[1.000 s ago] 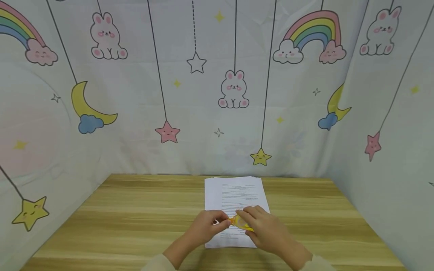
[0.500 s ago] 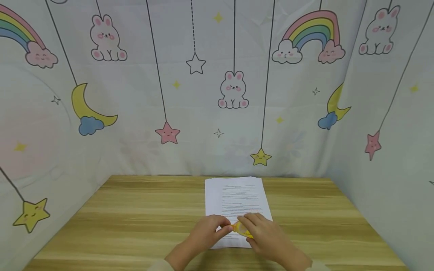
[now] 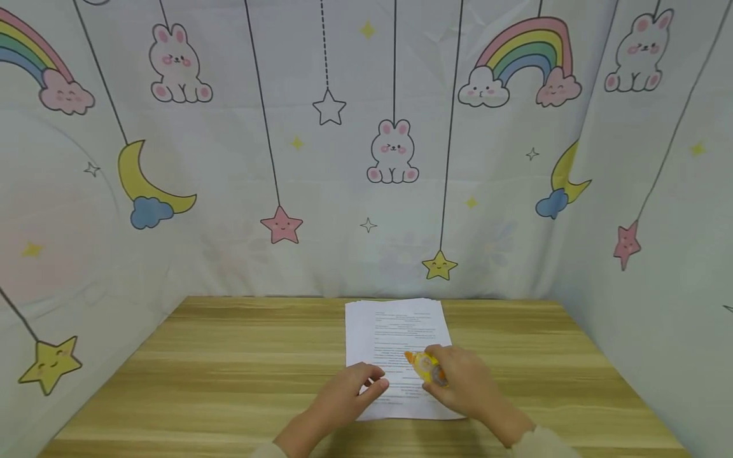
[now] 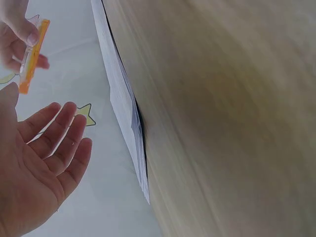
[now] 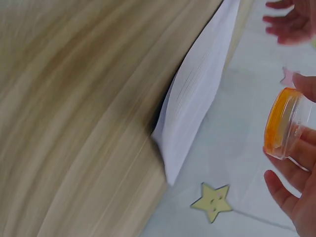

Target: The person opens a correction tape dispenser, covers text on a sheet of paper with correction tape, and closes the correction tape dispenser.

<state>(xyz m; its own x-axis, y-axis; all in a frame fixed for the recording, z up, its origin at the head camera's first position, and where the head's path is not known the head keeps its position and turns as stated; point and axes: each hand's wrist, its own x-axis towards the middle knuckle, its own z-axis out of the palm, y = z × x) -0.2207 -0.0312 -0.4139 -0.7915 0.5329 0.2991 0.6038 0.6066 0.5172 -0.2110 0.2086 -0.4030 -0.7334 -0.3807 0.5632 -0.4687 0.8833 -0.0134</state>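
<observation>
In the head view my right hand (image 3: 468, 385) holds a yellow and orange correction tape (image 3: 424, 366) between thumb and fingers, over the printed paper stack (image 3: 395, 334). Its orange tip points up and left, and round reels show through the clear case. The right wrist view shows the correction tape (image 5: 280, 123) edge-on, apart from the paper. My left hand (image 3: 350, 389) hovers at the left part of the stack, holding nothing. The left wrist view shows that left hand (image 4: 42, 168) with its palm exposed and fingers loosely extended, below the tape's tip.
The sheets lie on a wood-grain table (image 3: 240, 356), slightly uneven at their edges. A white cloth backdrop (image 3: 338, 172) printed with rabbits, stars and rainbows hangs behind the table and along both sides.
My left fingers were pinching the orange tip of the correction tape and have let go. My right hand has moved the tape away, up and right, turning it so its reels show.
</observation>
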